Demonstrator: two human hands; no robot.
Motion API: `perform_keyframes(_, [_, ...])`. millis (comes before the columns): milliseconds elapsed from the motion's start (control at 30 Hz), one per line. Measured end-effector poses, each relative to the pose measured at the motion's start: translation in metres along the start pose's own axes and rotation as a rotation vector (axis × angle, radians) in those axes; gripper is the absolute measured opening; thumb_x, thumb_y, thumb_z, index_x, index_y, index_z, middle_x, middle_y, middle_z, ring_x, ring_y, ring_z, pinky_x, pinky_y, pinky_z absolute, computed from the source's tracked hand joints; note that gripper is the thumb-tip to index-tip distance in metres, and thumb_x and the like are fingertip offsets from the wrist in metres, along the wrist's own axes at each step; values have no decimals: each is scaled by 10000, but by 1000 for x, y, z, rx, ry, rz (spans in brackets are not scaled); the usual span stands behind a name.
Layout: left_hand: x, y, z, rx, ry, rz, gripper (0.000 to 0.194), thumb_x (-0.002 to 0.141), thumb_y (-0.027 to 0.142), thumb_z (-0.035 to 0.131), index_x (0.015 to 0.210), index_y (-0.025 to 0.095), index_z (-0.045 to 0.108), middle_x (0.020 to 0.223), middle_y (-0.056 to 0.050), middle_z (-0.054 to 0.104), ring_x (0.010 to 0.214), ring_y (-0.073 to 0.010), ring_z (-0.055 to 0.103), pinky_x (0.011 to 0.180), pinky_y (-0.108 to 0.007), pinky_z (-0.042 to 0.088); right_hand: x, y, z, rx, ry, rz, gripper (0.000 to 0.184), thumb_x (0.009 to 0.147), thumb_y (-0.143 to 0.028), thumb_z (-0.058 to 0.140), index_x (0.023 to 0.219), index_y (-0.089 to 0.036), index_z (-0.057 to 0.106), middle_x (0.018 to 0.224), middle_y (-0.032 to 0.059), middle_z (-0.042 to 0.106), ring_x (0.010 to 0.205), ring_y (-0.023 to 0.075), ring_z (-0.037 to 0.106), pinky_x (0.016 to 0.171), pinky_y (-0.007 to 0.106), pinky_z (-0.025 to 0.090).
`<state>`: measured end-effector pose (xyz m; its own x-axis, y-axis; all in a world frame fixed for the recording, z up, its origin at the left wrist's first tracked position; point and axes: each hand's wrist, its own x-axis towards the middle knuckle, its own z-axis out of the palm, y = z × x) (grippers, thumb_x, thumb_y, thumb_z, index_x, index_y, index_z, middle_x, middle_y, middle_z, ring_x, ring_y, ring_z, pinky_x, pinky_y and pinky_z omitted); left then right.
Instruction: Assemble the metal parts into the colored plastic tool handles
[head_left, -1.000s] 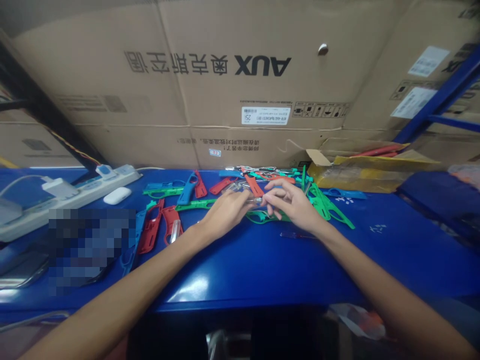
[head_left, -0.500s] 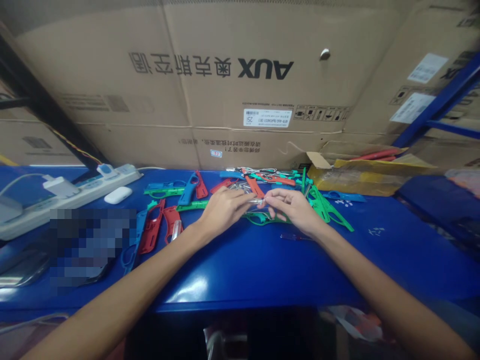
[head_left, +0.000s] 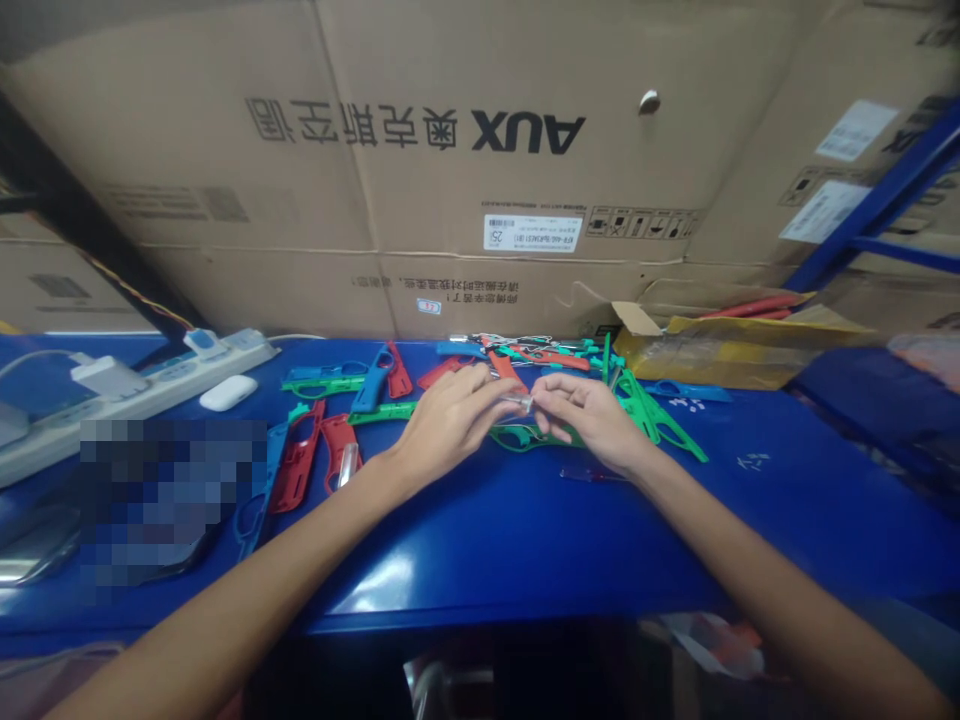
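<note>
My left hand [head_left: 448,415] is closed, thumb and fingers pinching a small clear tube-like piece [head_left: 517,400] with a shiny end. My right hand [head_left: 587,412] meets it from the other side, its thumb and forefinger closed at the piece's end; whether they grip a separate tiny part there is too small to tell. Behind and under the hands lie gun-shaped plastic shells, among them a green one [head_left: 651,415], an orange one [head_left: 504,370] and a blue one [head_left: 369,378]. Below my right hand, a screwdriver with a clear reddish handle [head_left: 576,474] lies on the blue tabletop [head_left: 480,540].
To the left are a white power strip [head_left: 180,385] with plugs, a white earphone case [head_left: 229,392] and red shells [head_left: 298,470]. A taped carton [head_left: 712,350] stands at the back right, near tiny white bits [head_left: 754,460]. A large cardboard sheet [head_left: 420,200] closes the back.
The view has shifted slightly. Both hands stay together around the small piece; its shiny end now shows a little more between the fingertips.
</note>
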<state>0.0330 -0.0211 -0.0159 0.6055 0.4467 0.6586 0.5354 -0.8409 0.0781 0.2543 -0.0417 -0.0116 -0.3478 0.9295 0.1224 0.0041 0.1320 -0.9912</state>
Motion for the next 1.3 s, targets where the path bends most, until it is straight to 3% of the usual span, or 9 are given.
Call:
perform_keyframes(300, [-4,-13,3,-138,-8,-12,262,1062,349,441,1187,203,619,992,-68,620,879,-184,574,782,-312,465,-2,0,7,-56,12,-61,341,884,-536,678,932,-211,591,651,-33,643,469,66,487,463,245,380])
perform_keyframes(600, [-2,-8,3,-167,-26,-20,295,1064,371,424,1192,198,626,949,-61,602,849,-180,565,758,-303,459,-4,-3,7,-68,-2,-101,322,894,-518,677,939,-214,580,623,-49,622,463,68,498,441,230,396])
perform_keyframes(767, [-3,-6,3,-204,-21,-34,271,1059,376,442,1176,218,628,985,-55,621,870,-178,578,774,-303,455,-6,-7,6,-106,-11,-120,305,910,-496,666,949,-201,601,695,-12,664,527,92,573,452,231,452])
perform_keyframes(933, [-3,-4,3,-191,-19,-36,279,1057,391,440,1141,207,631,979,-58,639,861,-183,583,775,-311,458,-10,-11,7,-136,-44,-149,255,939,-443,644,943,-190,612,727,8,693,558,105,615,506,246,502])
perform_keyframes(1300, [-6,3,4,-230,101,-56,291,1022,479,488,1028,204,583,947,-36,694,854,-172,638,792,-317,447,-17,-14,8,-183,-32,-220,131,961,-331,632,930,-205,655,797,19,729,682,143,695,681,297,579])
